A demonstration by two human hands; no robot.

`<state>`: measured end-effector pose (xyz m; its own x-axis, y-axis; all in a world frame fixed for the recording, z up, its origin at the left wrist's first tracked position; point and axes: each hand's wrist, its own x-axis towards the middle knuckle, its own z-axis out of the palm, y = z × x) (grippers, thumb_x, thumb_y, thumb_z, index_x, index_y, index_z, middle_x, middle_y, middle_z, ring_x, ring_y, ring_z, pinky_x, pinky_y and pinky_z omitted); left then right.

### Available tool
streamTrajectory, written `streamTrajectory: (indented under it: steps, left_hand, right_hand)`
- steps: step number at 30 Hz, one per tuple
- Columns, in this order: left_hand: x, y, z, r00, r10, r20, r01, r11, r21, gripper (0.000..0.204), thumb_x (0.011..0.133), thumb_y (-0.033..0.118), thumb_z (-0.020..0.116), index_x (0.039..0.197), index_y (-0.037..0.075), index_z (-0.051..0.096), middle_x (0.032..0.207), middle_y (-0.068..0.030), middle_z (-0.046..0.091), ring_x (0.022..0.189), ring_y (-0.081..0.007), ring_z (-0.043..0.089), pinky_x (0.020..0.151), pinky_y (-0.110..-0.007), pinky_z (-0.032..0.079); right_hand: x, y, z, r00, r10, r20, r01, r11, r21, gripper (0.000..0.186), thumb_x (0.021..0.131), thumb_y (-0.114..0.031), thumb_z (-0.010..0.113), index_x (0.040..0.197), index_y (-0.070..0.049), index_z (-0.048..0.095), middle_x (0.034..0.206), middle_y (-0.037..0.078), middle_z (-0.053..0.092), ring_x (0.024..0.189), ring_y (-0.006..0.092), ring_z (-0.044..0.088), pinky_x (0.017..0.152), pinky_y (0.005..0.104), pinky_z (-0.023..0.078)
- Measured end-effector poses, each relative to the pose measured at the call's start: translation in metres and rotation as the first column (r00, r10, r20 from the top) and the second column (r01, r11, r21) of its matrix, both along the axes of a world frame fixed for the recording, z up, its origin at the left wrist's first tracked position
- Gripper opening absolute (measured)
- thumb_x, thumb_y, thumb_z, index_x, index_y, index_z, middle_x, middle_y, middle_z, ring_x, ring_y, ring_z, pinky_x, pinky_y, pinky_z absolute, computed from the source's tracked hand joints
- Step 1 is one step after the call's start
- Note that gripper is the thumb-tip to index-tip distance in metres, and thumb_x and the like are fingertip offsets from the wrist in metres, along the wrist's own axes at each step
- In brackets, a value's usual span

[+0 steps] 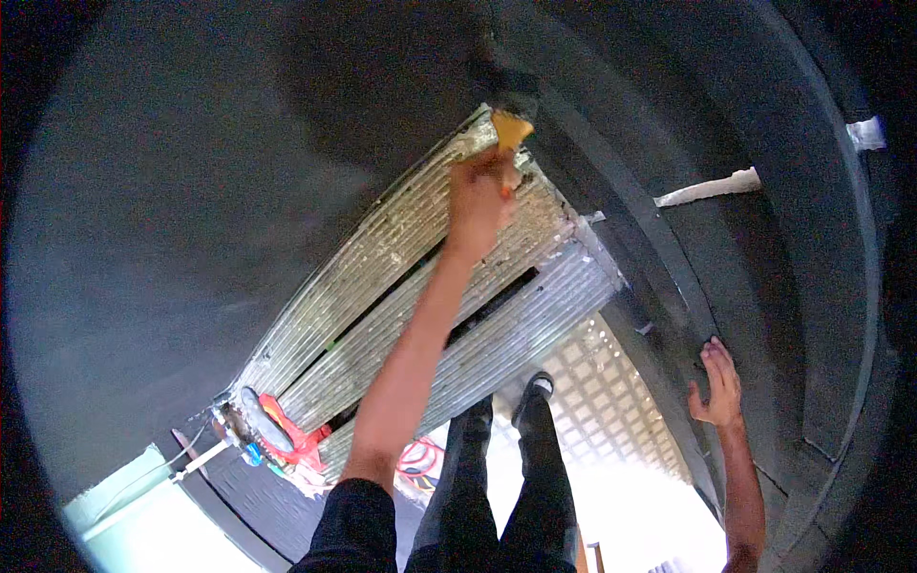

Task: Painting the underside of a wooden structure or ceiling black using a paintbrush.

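Note:
My left hand [478, 205] reaches far out over a ribbed metal plank platform [401, 334], its fingers closed round a small hand tool. The tool's flared yellow end [511, 130] points away from me towards the dark wall [535, 67]; a bit of orange shows beside the fingers. Blur keeps me from telling whether it is a brush or a scraper. Off to the right, my right hand [721, 387] rests with fingers stretched out against a dark ledge [690, 291] and holds nothing.
Long dark gaps run between the planks. At their near left end lie a grey oval object [266, 420] and red items [301, 444]. A grid-patterned floor [607, 392] lies below, beside my foot [537, 387]. A pale torn strip [707, 188] marks the dark surface at right.

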<state>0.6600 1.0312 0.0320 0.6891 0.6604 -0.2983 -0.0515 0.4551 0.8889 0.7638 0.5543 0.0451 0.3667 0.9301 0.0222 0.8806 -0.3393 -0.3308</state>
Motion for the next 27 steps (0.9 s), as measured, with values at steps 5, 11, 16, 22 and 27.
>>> streamTrajectory:
  steps: [5,11,16,22,27]
  left_hand:
    - [-0.017,-0.077,0.008,0.974,-0.207,-0.090,0.193,0.971,-0.143,0.009,0.088,0.008,0.058,0.094,0.010,0.064,0.066,0.0041,0.052,0.046,-0.0050,0.040,0.039,-0.022,0.030]
    - [-0.001,0.001,0.002,0.989,0.083,-0.119,-0.087,0.996,-0.026,0.016,0.095,0.021,0.055,0.085,0.010,0.062,0.061,0.0047,0.049,0.043,-0.0052,0.039,0.037,-0.022,0.028]
    - [-0.009,-0.021,0.002,0.984,-0.131,-0.119,0.125,0.991,-0.053,0.017,0.095,0.016,0.055,0.084,0.006,0.064,0.060,0.0037,0.049,0.043,-0.0048,0.039,0.037,-0.023,0.029]
    - [-0.021,-0.001,0.003,0.966,0.159,-0.206,-0.088,0.944,0.317,0.012,0.090,0.008,0.058,0.082,-0.001,0.061,0.058,-0.0018,0.050,0.048,-0.0075,0.041,0.044,-0.029,0.034]
    - [0.016,0.026,-0.026,0.965,0.208,-0.161,-0.026,0.685,0.728,0.016,0.085,0.007,0.059,0.076,-0.006,0.058,0.056,-0.0093,0.049,0.054,-0.0100,0.045,0.049,-0.035,0.039]
  right_hand:
    - [0.005,-0.013,0.005,0.999,-0.009,0.043,0.011,0.999,-0.053,0.059,0.073,-0.009,0.066,0.129,0.001,0.051,0.133,0.021,0.050,0.126,0.0411,0.048,0.103,0.0474,0.043]
    - [0.000,0.003,0.006,1.000,-0.022,-0.003,0.022,0.999,-0.037,0.059,0.071,-0.005,0.065,0.129,0.001,0.052,0.130,0.020,0.051,0.126,0.0413,0.048,0.103,0.0475,0.043]
    - [0.004,-0.003,0.007,1.000,0.007,0.007,-0.007,1.000,0.021,0.061,0.071,-0.005,0.065,0.130,0.001,0.051,0.130,0.020,0.051,0.125,0.0423,0.049,0.103,0.0482,0.044]
    - [0.001,-0.004,0.008,1.000,-0.002,0.004,0.002,1.000,0.017,0.059,0.072,-0.005,0.065,0.128,0.001,0.051,0.129,0.020,0.052,0.126,0.0419,0.049,0.103,0.0479,0.044]
    - [0.000,0.004,0.004,1.000,-0.008,0.002,0.008,1.000,0.019,0.057,0.071,-0.005,0.065,0.127,0.001,0.052,0.128,0.020,0.053,0.126,0.0418,0.048,0.104,0.0480,0.043]
